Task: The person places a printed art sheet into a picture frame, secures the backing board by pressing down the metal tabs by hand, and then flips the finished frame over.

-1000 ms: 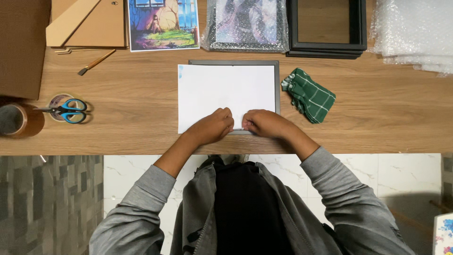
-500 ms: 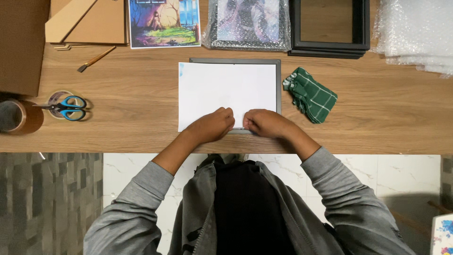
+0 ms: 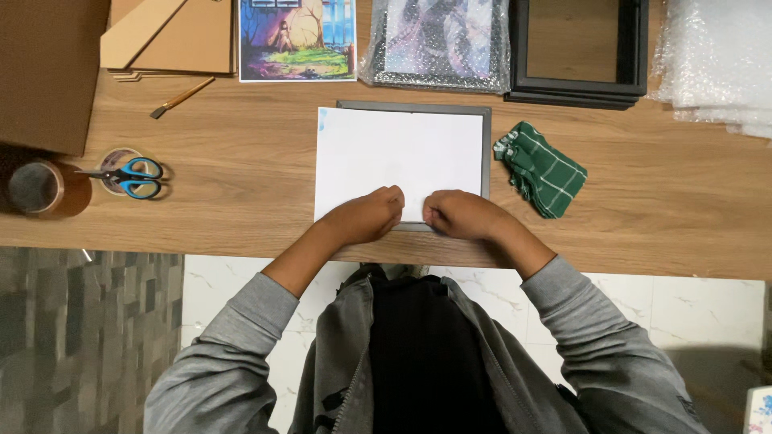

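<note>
A white sheet [image 3: 398, 149] lies on a grey picture frame [image 3: 486, 153] in the middle of the wooden table [image 3: 241, 169]. Only the frame's top, right and near edges show around the sheet. My left hand [image 3: 366, 215] and my right hand [image 3: 462, 215] rest side by side at the near edge, fingers curled down onto the sheet and the frame's rim. The fingertips are hidden under the knuckles. Both arms wear grey sleeves.
A folded green checked cloth [image 3: 540, 167] lies right of the frame. Blue-handled scissors [image 3: 129, 174] and a tape roll [image 3: 36, 187] sit at the left. Along the back are cardboard pieces [image 3: 169, 36], a brush [image 3: 182, 97], a colourful print [image 3: 297, 38], a bubble-wrapped picture [image 3: 438, 44], black frames [image 3: 575, 48] and bubble wrap [image 3: 716, 56].
</note>
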